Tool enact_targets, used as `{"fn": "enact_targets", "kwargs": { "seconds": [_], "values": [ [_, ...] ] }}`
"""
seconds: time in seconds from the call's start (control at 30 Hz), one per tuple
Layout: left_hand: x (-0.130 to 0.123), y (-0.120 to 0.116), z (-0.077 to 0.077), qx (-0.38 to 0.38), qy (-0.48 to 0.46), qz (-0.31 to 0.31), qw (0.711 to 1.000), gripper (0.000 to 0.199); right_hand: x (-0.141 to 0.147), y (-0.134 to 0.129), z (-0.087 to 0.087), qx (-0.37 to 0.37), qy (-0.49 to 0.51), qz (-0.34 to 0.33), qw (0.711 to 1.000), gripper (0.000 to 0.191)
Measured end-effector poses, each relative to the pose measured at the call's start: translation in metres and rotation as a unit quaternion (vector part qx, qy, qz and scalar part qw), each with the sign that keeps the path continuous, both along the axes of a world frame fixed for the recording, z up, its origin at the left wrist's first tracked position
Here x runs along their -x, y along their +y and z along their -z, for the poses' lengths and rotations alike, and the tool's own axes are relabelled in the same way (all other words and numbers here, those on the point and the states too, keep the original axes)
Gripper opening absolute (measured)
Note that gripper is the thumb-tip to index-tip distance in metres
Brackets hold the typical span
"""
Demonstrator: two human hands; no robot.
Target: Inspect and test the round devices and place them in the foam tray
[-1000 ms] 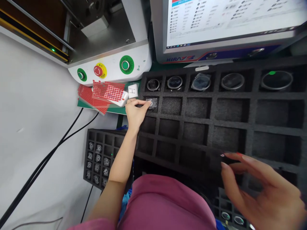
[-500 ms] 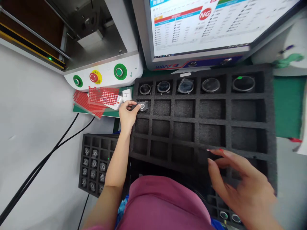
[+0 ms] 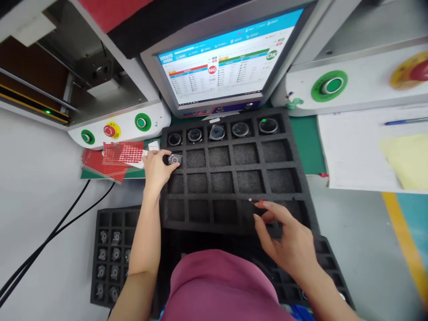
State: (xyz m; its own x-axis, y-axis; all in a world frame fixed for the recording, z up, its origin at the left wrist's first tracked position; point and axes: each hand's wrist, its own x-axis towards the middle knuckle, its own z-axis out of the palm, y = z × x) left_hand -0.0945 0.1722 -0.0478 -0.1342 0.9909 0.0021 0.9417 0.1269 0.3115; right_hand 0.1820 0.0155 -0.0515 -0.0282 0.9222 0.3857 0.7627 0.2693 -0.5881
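My left hand [image 3: 157, 168] pinches a small dark watch body [image 3: 174, 159] between thumb and fingers. A round ring shows on its upward face, and it sits in the leftmost compartment of the second row of a black foam tray [image 3: 230, 167]. Over the tray's front right part hovers my right hand [image 3: 284, 232], its thumb and index finger apart. A tiny red and white piece [image 3: 250, 200] shows at the index fingertip; whether it is stuck there I cannot tell. Several round watch faces [image 3: 194, 135] lie in the tray's back row.
Behind the tray stands a monitor [image 3: 217, 62] showing NG and OK. Button panels [image 3: 113, 129] flank it. Red-tabbed sheets [image 3: 123, 152] lie left. A lower foam tray [image 3: 109, 254] holds several wrapped watch parts. Papers [image 3: 354, 147] with a pen [image 3: 406, 121] lie right.
The camera view has shifted, bringing the right button panel and papers into sight. My left hand still pinches the watch body in the same compartment; my right hand stays over the tray.
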Motion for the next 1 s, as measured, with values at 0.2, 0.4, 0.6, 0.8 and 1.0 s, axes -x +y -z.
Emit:
{"fn": "enact_targets", "kwargs": {
  "seconds": [0.2, 0.4, 0.6, 0.8, 1.0],
  "values": [
    [-0.01, -0.004, -0.008, -0.056, -0.102, -0.017, 0.993, 0.025, -0.007, -0.004, 0.0, 0.005, 0.003, 0.014, 1.0, 0.014],
    [-0.009, -0.012, -0.005, -0.074, -0.009, -0.022, 0.997, 0.01, -0.009, -0.007, 0.005, -0.002, -0.005, 0.015, 1.0, 0.015],
    [-0.017, -0.018, -0.002, -0.021, 0.148, 0.087, 0.985, 0.015, -0.009, -0.007, 0.001, 0.02, 0.016, 0.016, 1.0, 0.013],
    [-0.003, -0.018, -0.02, 0.05, 0.134, 0.187, 0.972, 0.019, -0.004, -0.01, -0.002, 0.096, 0.329, 0.057, 0.938, 0.02],
    [0.012, -0.046, -0.024, -0.07, 0.063, 0.274, 0.957, 0.03, 0.01, 0.009, -0.016, 0.214, 0.633, 0.054, 0.742, 0.005]
  ]
}}
